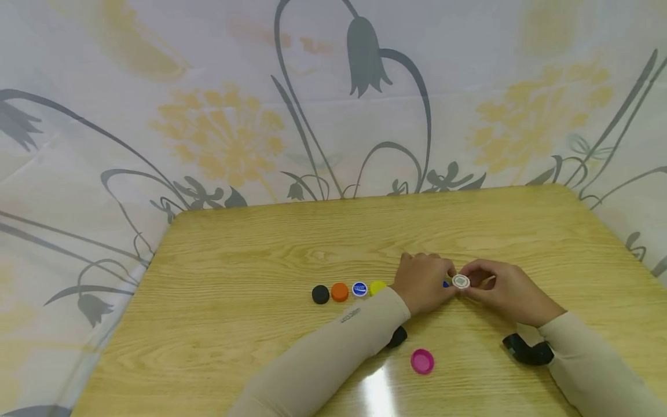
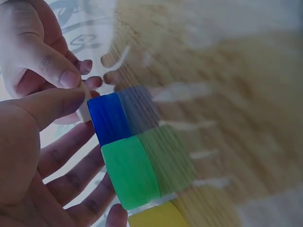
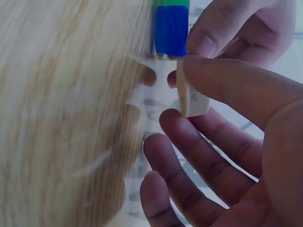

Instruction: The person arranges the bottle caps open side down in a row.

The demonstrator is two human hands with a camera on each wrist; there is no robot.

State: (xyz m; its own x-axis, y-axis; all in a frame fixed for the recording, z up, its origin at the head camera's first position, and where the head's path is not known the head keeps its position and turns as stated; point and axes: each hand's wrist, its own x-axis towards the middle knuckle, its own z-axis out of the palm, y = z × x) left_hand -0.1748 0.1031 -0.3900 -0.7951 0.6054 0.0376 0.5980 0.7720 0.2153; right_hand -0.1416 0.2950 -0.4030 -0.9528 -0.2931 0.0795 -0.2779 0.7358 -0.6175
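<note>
My right hand (image 1: 502, 289) pinches a white bottle cap (image 1: 461, 281) between thumb and fingers at the right end of a row of caps. From the other side, my left hand (image 1: 424, 281) has its thumb and fingertips at the same cap. Right beside it stands a blue cap (image 2: 109, 118), with a green cap (image 2: 130, 170) and a yellow cap (image 2: 158, 216) following in line. The head view has the green cap hidden behind the left hand. In the right wrist view, the white cap's ridged side (image 3: 196, 99) shows below my right thumb.
Further left in the row lie a black cap (image 1: 320, 294), an orange cap (image 1: 340, 292) and a white cap with a blue print (image 1: 359, 289). A pink cap (image 1: 422, 361) lies nearer on the wooden table (image 1: 250, 243). Patterned cloth (image 1: 333, 116) hangs behind.
</note>
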